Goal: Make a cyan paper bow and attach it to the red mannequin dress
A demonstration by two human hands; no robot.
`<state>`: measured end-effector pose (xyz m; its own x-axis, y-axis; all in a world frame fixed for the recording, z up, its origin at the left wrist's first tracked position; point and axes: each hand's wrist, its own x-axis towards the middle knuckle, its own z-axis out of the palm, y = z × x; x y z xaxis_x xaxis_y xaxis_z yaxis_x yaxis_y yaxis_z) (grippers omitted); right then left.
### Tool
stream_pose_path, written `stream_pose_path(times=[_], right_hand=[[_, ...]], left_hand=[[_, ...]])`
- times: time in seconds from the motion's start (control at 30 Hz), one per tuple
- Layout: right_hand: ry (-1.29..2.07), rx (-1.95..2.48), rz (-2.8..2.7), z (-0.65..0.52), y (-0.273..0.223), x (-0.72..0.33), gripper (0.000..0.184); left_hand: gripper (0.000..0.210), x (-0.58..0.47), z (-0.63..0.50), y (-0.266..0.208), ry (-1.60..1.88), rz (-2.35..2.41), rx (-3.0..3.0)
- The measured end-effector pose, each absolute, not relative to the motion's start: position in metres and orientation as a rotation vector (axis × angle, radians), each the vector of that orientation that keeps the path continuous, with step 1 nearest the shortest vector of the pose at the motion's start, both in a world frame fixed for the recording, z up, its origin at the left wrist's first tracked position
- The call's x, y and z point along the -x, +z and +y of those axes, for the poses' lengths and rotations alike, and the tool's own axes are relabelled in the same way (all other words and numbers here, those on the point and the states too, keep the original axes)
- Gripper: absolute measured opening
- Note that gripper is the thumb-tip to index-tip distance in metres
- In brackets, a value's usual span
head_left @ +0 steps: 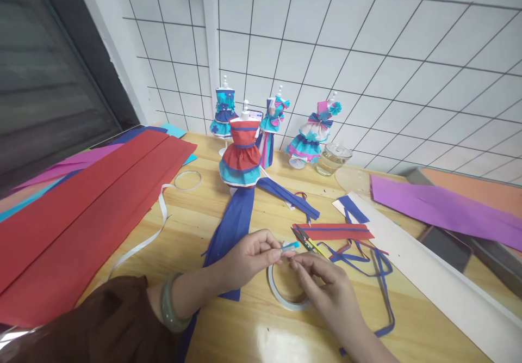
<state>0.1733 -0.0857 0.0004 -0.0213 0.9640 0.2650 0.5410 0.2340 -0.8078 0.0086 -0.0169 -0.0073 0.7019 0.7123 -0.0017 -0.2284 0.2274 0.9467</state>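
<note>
Pinched between the fingers of my left hand (256, 251) is a small light-blue strip (290, 247). My right hand (322, 276) is closed close beside it, its thumb and forefinger together near the strip's lower end; what sits between those fingertips is too small to make out. Below both hands a roll of white tape (274, 291) lies flat on the table. Scissors (304, 237) with yellow handles rest just behind my right hand. Beyond my left hand stands a mini dress form in a red and teal dress (244, 153), with dark-blue strips (232, 227) spread before it.
Several dressed mini forms, one in a pink and teal dress (312, 131), stand along the wall near a glass cup (332, 159). Large red sheets (101, 205) cover the left side. A red strip (334, 231), blue ribbon (383, 281) and white sheet (428, 276) lie right.
</note>
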Motion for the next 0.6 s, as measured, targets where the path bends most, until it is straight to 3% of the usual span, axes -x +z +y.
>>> stream_pose_path(times=[0.33,0.6], right_hand=[[0.942,1.467,-1.428,-0.0861,0.0012,-0.1695,0.025],[0.961,1.480,-1.367,-0.0839,0.0000,-0.1692,0.023]], left_hand=[[0.016,-0.0093,-0.0217,-0.0036,0.727,0.544,-1.260],[0.017,-0.0092,-0.0211,-0.0055,0.711,0.540,-1.252]])
